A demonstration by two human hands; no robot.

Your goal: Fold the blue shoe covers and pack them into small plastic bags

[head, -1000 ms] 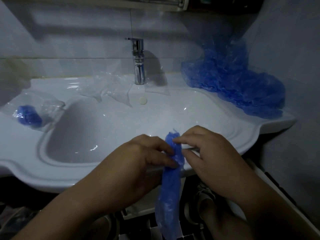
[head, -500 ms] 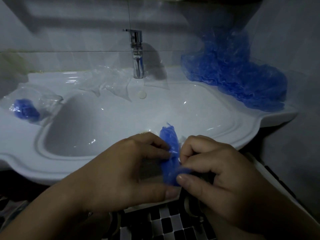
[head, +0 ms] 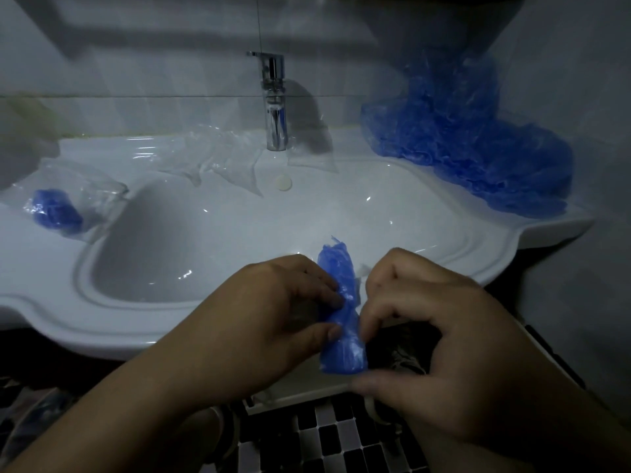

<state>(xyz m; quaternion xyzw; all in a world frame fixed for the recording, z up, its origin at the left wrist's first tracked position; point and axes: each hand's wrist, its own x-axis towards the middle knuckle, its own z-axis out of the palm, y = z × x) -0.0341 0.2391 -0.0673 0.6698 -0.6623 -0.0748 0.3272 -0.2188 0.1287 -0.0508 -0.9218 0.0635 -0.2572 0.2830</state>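
— What's gripping what?
— I see my left hand [head: 266, 322] pinching the folded shoe cover [head: 343, 353] mid-length, and my right hand [head: 444, 343] curled round its lower end.
— Where?
— Above the sink [head: 102, 322] front rim, basin just behind.

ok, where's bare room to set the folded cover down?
Bare ledge right of the basin, from the folded shoe cover back to the faucet and the pile of shoe covers. Also near-left rim, in front of the packed bag. Crowded: clear bags left of the faucet, the pile at back right.
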